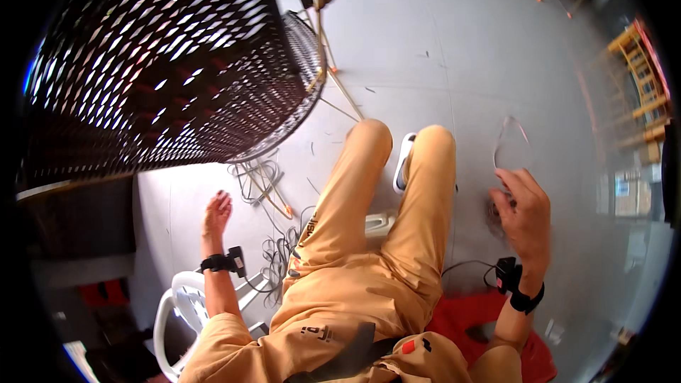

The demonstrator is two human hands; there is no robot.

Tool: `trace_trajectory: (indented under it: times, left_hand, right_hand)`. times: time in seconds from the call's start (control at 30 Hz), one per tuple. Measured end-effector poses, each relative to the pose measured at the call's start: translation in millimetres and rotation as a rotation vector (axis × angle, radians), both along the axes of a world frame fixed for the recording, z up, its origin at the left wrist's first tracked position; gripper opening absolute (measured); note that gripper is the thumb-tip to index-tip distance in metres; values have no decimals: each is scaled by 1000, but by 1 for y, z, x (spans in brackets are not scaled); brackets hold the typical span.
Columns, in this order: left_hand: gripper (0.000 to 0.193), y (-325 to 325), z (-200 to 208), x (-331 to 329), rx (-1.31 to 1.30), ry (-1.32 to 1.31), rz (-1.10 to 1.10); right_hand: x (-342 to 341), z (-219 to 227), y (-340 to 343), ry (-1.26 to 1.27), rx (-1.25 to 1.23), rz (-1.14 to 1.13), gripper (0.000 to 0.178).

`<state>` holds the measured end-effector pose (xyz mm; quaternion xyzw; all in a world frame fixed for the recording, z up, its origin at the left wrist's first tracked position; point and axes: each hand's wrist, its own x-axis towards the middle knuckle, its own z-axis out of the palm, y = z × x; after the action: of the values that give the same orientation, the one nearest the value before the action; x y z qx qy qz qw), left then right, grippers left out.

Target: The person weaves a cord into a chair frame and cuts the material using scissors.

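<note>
My right hand is closed in a pinch on a thin, pale strip that rises in a narrow loop beyond the fingertips. To the left, my left hand is raised below the woven panel, fingers loosely bent and apart, with nothing visible in them. A large dark brown woven chair with an open lattice pattern and a thin gold frame fills the upper left, tilted over. My left hand looks apart from it. Loose dark strips hang or lie tangled under its lower edge.
More coiled strips lie on the grey floor beside my left leg, with short offcuts scattered ahead. A white plastic chair stands at lower left, and a red seat at lower right. Gold frames stand far right.
</note>
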<state>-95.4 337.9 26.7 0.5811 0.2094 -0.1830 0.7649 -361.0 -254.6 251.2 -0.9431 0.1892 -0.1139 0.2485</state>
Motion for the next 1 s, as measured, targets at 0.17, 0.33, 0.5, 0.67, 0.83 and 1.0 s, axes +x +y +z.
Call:
trace_trajectory:
  times: [0.17,0.33,0.5,0.67,0.83,1.0]
  left_hand:
    - [53,-9,103,5,214,-468,307]
    - [61,-105,167,27,57,-825,231]
    - [48,-149,168,31,136,-1024,258]
    - [47,-160,173,31,293,-1033,276]
    - [49,-177,185,43,240,-1044,223]
    - [63,-190,202,74,356,-1111,53]
  right_hand:
    - [94,32,47,-387,126,341,37]
    - [174,49,104,-707,170,438,77]
    - [216,29,180,-739,103,415,105]
    - [245,13,198,-789,-29,343,117]
    - [284,19,178,-841,-70,323,114]
    - [344,36,136,-935,-87,358,95]
